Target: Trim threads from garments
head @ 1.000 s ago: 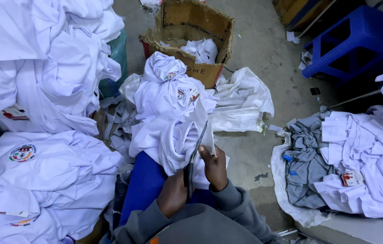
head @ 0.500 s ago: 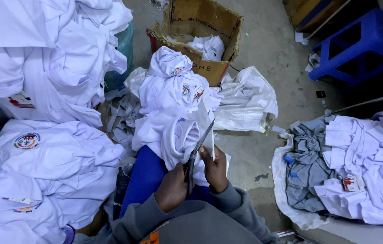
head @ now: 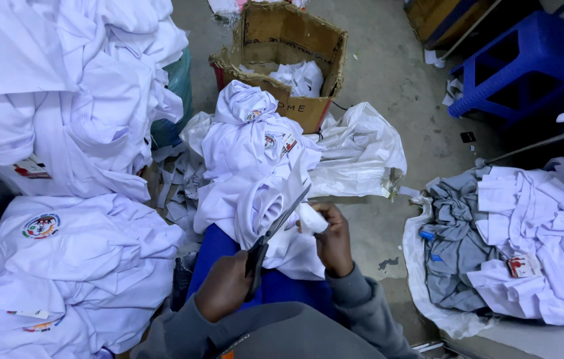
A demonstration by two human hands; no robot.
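Head view: the left hand (head: 223, 287) is closed around the handles of a pair of scissors (head: 274, 233), whose blades point up and away toward the white garment (head: 255, 199) draped over the person's lap. The right hand (head: 332, 240) is closed too, its fingers pinching a small fold or tab of that garment's white cloth just beside the blade tips. Whether the blades are already biting into the cloth cannot be told.

The garment lies near the middle, spilling over a blue cloth on the lap, and further white pieces with badges are heaped just beyond it. At far centre stands an open cardboard box (head: 282, 60) with white cloth inside. Large piles of white shirts (head: 62, 100) fill the left side, and another white heap (head: 535, 246) lies to the right beside grey cloth (head: 455, 246). A blue stool (head: 528, 63) stands far right on the floor.

Judging by these piles, many pieces lie about; which are trimmed cannot be told.
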